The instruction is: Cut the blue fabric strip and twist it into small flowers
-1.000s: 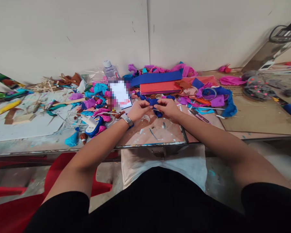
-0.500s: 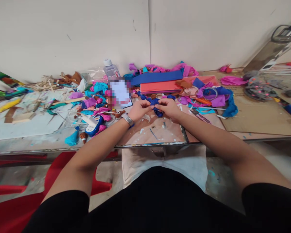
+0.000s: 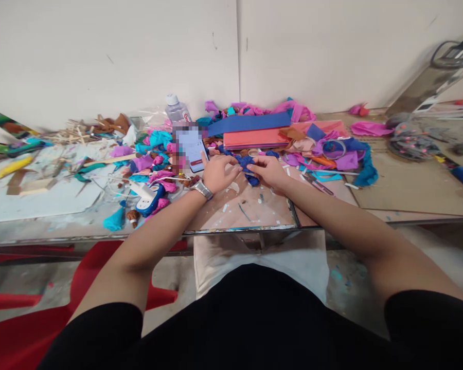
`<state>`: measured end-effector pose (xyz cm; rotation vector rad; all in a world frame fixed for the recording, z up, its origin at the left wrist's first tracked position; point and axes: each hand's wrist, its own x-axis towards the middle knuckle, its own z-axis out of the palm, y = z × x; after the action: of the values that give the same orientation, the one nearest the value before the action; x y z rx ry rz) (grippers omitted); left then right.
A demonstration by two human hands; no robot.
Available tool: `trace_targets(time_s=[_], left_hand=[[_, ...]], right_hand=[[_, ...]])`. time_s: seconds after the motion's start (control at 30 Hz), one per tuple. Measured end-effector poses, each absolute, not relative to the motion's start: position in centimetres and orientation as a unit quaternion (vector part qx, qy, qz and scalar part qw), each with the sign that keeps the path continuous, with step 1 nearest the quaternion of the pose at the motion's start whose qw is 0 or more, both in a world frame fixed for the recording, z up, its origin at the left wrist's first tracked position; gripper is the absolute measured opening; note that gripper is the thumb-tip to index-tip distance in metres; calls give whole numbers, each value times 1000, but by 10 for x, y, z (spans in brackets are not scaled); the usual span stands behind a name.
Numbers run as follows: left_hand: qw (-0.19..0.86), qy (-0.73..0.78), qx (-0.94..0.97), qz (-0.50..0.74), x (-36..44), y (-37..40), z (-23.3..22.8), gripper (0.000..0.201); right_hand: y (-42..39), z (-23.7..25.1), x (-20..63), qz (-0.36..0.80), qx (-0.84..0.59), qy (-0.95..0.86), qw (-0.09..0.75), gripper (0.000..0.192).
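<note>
A bunched piece of dark blue crepe paper (image 3: 250, 179) is at the table's middle, between my two hands. My right hand (image 3: 270, 171) pinches its right side between thumb and fingers. Thumb and forefinger of my left hand (image 3: 218, 173) are closed at its left edge; what lies between them is partly hidden. Another finger of that hand sticks out toward the lower edge of a lit phone (image 3: 195, 149). A metal watch (image 3: 202, 190) is on the left wrist.
Behind the hands lie flat red sheets (image 3: 254, 139) and a blue strip (image 3: 250, 123). A bottle (image 3: 175, 109) stands beside the phone. To the left are a power strip (image 3: 150, 199) and crepe scraps; on the right, a tape roll (image 3: 334, 149), a cutter (image 3: 320, 186) and cardboard (image 3: 416, 185).
My left hand has drawn slightly left, away from my right hand, and one finger has spread toward the phone. The phone screen looks different. The right hand has barely moved.
</note>
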<state>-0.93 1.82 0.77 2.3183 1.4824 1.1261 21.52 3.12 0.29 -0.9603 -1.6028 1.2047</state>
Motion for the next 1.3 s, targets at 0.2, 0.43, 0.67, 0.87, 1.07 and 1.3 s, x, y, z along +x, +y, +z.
trace_targets(time_s=[0.2,0.43,0.67,0.87,1.07,1.3], left_hand=[[91,480,783,385,-7,17,9,25],[254,438,763,402,-2,22,6,39],[350,427,716,426,-1,23,4,53],[378,427,708,417,-2,24,3,53],[459,438,641,432,-2,28,-5,60],[541,433,571,441,-2,31,-5,63]], right_hand=[[33,2,216,485,-390,-644,445,54],[33,1,216,477,-380,-660,440,55],[33,-4,214,487,-372,-652,446,50],[31,-4,214,484,-382,-647,448,47],[37,-8,213,477,-366,-639,480,37],[39,-13,218,368,-332,-728,473,27]])
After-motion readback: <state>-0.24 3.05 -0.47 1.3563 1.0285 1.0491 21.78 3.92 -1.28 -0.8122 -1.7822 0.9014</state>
